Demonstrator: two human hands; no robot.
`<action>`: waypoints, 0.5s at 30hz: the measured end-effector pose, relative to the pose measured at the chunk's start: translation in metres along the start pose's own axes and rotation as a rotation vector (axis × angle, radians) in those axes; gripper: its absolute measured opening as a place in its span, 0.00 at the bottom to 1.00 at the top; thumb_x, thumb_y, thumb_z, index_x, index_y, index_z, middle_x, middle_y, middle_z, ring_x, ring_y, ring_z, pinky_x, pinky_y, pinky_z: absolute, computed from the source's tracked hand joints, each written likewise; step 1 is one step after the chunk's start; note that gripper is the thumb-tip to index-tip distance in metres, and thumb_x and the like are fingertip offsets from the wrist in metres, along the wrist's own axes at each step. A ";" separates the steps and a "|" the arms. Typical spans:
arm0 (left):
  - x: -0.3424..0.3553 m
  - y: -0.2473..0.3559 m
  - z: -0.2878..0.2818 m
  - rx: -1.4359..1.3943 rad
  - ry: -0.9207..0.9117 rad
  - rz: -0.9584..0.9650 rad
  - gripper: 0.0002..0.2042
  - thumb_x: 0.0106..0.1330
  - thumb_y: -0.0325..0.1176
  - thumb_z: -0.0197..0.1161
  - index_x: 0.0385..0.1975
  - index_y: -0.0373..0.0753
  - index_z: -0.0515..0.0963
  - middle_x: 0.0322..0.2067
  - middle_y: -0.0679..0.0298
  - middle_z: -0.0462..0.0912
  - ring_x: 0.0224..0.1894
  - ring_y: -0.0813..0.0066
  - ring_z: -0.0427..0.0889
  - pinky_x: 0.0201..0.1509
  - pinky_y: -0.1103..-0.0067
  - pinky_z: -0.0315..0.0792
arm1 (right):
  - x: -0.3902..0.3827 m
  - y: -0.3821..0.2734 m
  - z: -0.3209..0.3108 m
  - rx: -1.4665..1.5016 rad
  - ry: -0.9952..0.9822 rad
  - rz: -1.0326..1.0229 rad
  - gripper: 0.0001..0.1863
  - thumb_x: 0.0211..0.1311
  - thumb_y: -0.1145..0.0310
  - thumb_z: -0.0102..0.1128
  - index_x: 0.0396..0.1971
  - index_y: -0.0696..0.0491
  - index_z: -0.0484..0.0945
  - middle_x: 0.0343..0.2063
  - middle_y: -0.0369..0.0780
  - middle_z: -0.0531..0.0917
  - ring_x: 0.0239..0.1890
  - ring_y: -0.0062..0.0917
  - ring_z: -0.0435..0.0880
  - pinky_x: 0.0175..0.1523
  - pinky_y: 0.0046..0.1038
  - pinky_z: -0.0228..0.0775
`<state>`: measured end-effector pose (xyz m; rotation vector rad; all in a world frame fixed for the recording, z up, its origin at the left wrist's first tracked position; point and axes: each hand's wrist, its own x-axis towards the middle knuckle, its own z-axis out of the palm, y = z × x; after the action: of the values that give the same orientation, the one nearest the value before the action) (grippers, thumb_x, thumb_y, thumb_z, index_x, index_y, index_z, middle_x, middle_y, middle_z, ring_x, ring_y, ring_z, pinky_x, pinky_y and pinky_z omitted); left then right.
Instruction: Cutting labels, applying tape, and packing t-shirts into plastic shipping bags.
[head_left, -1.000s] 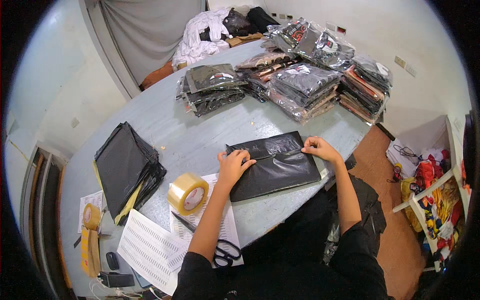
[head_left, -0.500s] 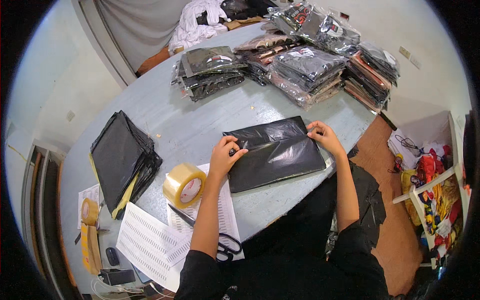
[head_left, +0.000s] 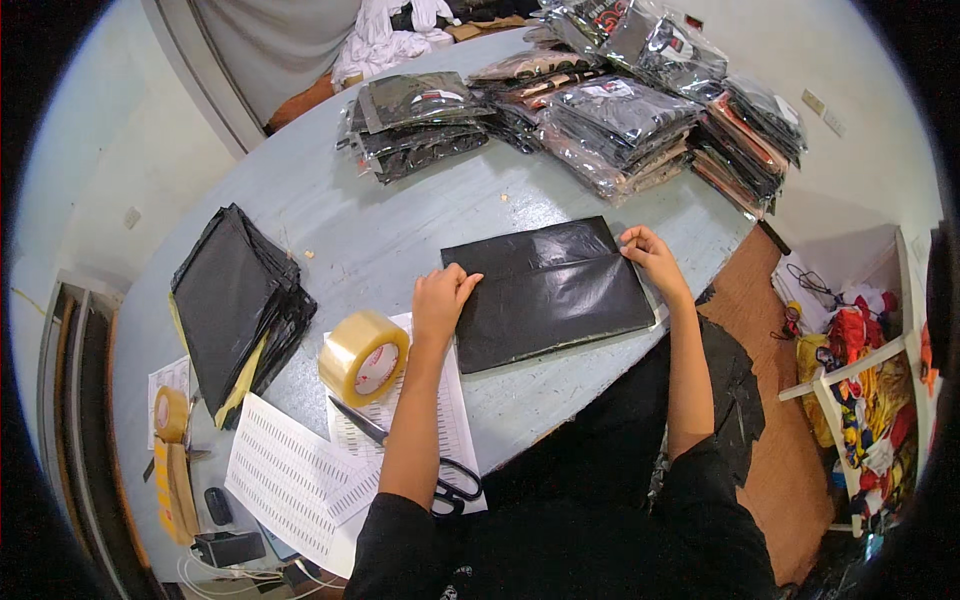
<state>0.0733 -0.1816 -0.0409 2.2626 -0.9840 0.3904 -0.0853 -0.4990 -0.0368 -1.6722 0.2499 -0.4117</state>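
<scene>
A flat black plastic bag (head_left: 555, 312) lies in front of me on the table, its upper part folded over in a crease that runs between my hands. My left hand (head_left: 443, 298) grips the bag's left edge at the crease, thumb on top and fingers curled. At the right edge, my right hand (head_left: 652, 262) pinches the other end of the fold. Beside my left forearm stands a big roll of clear tape (head_left: 340, 350). Scissors (head_left: 362, 422) with black handles lie on the printed sheets (head_left: 290, 480), partly under that forearm.
A stack of black plastic bags (head_left: 235, 300) lies to the left. Piles of clear-bagged folded garments (head_left: 620, 125) cover the far side. A smaller tape roll (head_left: 171, 412), a computer mouse (head_left: 218, 506) and cables sit near left. Right of the table, a rack (head_left: 865, 400) holds colourful cloth.
My left hand has shifted slightly left, its fingers now more tucked at the bag's edge. The fold lies flatter and straighter. My right hand stays at the right edge.
</scene>
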 end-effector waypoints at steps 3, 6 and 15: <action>-0.001 -0.007 0.001 0.008 0.017 -0.008 0.15 0.59 0.43 0.60 0.19 0.40 0.68 0.17 0.63 0.74 0.24 0.62 0.72 0.31 0.70 0.60 | 0.001 0.001 0.004 -0.051 0.041 -0.009 0.08 0.53 0.76 0.55 0.34 0.54 0.70 0.22 0.27 0.70 0.26 0.11 0.67 0.34 0.14 0.57; -0.001 -0.003 0.002 0.031 -0.015 -0.064 0.15 0.61 0.42 0.57 0.21 0.37 0.69 0.18 0.61 0.73 0.26 0.60 0.72 0.34 0.70 0.61 | -0.001 0.001 0.006 -0.151 0.087 -0.010 0.07 0.53 0.77 0.56 0.32 0.55 0.70 0.21 0.28 0.70 0.26 0.12 0.67 0.35 0.15 0.59; 0.001 0.000 0.003 0.087 0.114 0.025 0.06 0.61 0.35 0.56 0.28 0.40 0.71 0.20 0.61 0.76 0.26 0.59 0.74 0.34 0.67 0.66 | -0.006 0.000 0.018 -0.610 0.242 -0.275 0.05 0.50 0.72 0.60 0.27 0.55 0.73 0.21 0.38 0.78 0.28 0.27 0.76 0.38 0.28 0.65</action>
<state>0.0735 -0.1842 -0.0430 2.2794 -0.9534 0.5767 -0.0837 -0.4804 -0.0390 -2.2671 0.3486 -0.8048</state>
